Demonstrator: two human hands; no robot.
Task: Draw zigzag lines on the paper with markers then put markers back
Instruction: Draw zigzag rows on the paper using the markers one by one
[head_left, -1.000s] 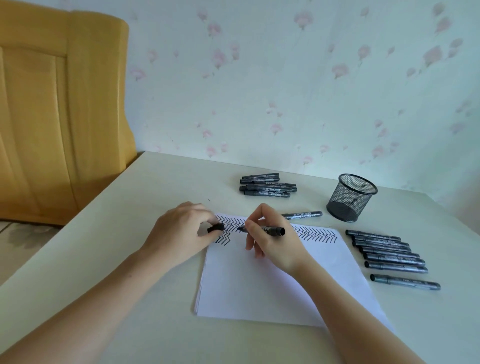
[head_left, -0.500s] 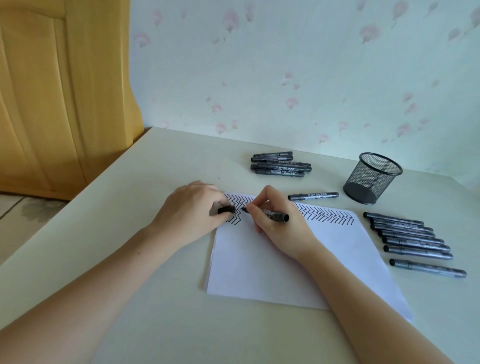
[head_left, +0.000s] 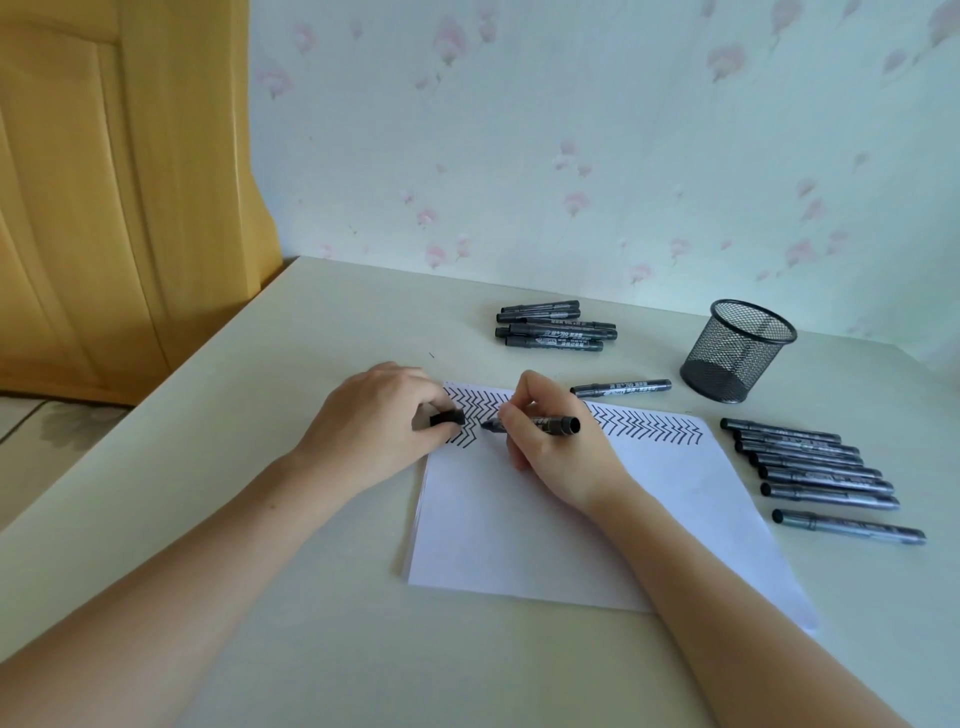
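Note:
A white sheet of paper (head_left: 545, 525) lies on the table, with black zigzag lines along its far edge. My right hand (head_left: 561, 441) grips an uncapped black marker (head_left: 556, 424), its tip on the paper at the zigzags near the left end. My left hand (head_left: 379, 426) rests at the paper's far left corner and pinches the black marker cap (head_left: 448, 418). One capped marker (head_left: 621, 387) lies just beyond the paper.
A black mesh pen cup (head_left: 737, 351) stands at the back right. Several markers (head_left: 556, 328) are piled at the back. A row of several markers (head_left: 815, 467) lies right of the paper. A yellow wooden panel (head_left: 119, 197) stands left of the table (head_left: 311, 332).
The view has tilted and shifted. My right hand moved the marker tip slightly left along the zigzags, nearer the cap in my left hand, which stayed at the corner.

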